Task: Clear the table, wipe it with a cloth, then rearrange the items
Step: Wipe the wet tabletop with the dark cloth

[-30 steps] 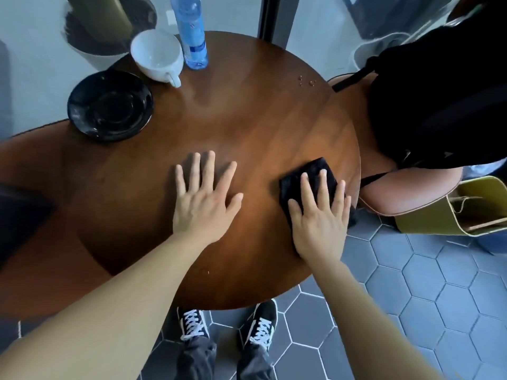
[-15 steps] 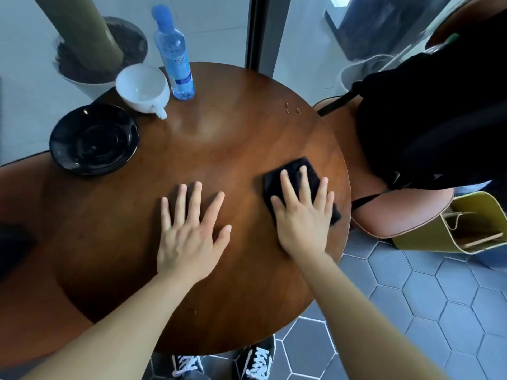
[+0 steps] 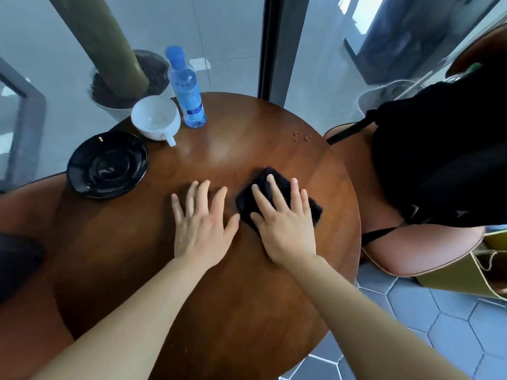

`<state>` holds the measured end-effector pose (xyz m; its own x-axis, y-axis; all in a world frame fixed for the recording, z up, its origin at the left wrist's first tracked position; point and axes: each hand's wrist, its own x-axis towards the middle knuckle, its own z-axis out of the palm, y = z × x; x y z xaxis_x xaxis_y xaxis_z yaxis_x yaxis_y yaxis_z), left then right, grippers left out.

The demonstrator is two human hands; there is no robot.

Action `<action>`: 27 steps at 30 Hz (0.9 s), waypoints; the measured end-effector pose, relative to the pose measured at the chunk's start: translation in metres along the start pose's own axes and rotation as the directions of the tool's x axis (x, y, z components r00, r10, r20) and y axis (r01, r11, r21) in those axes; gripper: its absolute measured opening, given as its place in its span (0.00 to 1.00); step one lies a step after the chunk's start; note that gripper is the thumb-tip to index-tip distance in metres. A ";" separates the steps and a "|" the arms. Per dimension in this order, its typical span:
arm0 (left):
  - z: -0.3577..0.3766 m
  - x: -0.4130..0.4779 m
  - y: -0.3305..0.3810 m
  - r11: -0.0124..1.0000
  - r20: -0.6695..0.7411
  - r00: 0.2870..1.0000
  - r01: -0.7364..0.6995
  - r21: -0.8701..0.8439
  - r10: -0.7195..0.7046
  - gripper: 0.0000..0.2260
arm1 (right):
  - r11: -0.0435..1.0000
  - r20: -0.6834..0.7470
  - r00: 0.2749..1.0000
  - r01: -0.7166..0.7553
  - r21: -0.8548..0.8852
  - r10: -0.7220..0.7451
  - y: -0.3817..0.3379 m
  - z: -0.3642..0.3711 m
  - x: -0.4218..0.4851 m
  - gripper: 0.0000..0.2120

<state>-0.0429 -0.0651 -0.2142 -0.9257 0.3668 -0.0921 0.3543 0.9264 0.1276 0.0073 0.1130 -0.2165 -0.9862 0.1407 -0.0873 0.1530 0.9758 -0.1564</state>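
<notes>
1. The right hand [image 3: 285, 226] lies flat on a black cloth [image 3: 245, 200], palm down, fingers [image 3: 277, 193] straight and slightly spread. It presses the cloth and does not curl round it.
2. The cloth is bunched and sits on the right half of the round wooden table [image 3: 247, 297], between the middle and the right rim. Its edges show beyond the fingertips, left of the index finger and right of the little finger.
3. The left hand [image 3: 201, 229] rests palm down on bare wood just beside the cloth, fingers [image 3: 204, 196] straight and fanned. It holds nothing. Its thumb reaches toward the cloth's left edge; I cannot tell whether they touch.
4. Both bare forearms run in from the near edge.
5. At the far left rim a clear bottle [image 3: 188, 97] with a blue cap and blue label stands upright.
6. A white cup [image 3: 155, 117] stands just beside it on the left, empty, its handle pointing toward the person.
7. A black saucer [image 3: 107, 165] lies near the cup, at the left rim, apart from it.
8. A few water drops [image 3: 301, 137] sit on the wood toward the far right rim, well apart from the cloth.
9. Right of the table a black bag [image 3: 439, 160] rests on a tan chair [image 3: 428, 248], with a yellow paper bag [image 3: 491, 272] beside it on the hexagon-tiled floor [image 3: 452, 311].
</notes>
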 end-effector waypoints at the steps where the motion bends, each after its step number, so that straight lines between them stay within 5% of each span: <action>1: 0.003 0.000 0.000 1.000 -0.008 1.000 0.009 0.001 -0.009 0.28 | 0.991 0.016 0.991 0.134 -0.028 -0.134 0.008 0.000 -0.008 0.27; 4: 0.007 -0.001 0.001 1.000 -0.031 0.999 0.014 0.017 -0.013 0.31 | 0.971 0.062 0.971 0.236 -0.043 -0.233 0.047 -0.007 0.005 0.28; 9: 0.010 -0.001 0.000 0.999 -0.037 0.999 0.013 0.046 -0.011 0.31 | 0.995 0.031 0.995 -0.091 0.034 0.090 -0.005 -0.006 0.072 0.27; 15: 0.011 0.000 -0.002 1.000 -0.036 0.999 0.005 0.011 -0.005 0.30 | 0.985 0.055 0.986 0.163 -0.059 -0.159 0.019 -0.007 0.011 0.26; 19: 0.010 0.000 -0.003 1.000 -0.014 1.000 0.000 0.028 0.001 0.31 | 0.995 0.088 0.992 -0.086 -0.045 0.090 0.076 -0.022 -0.012 0.29; 23: 0.012 0.000 -0.005 1.000 -0.039 0.999 -0.007 0.022 0.008 0.31 | 0.919 0.046 0.921 -0.388 0.066 0.386 0.081 -0.027 0.073 0.31; 27: 0.014 0.001 -0.005 0.999 -0.045 0.999 0.008 0.032 -0.006 0.31 | 0.907 0.022 0.912 -0.411 0.096 0.410 0.071 -0.027 0.136 0.30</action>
<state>-0.0435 -0.0685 -0.2291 -0.9330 0.3567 -0.0479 0.3512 0.9315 0.0951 -0.1172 0.2058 -0.2132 -0.8348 0.5250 -0.1657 0.5497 0.8110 -0.2003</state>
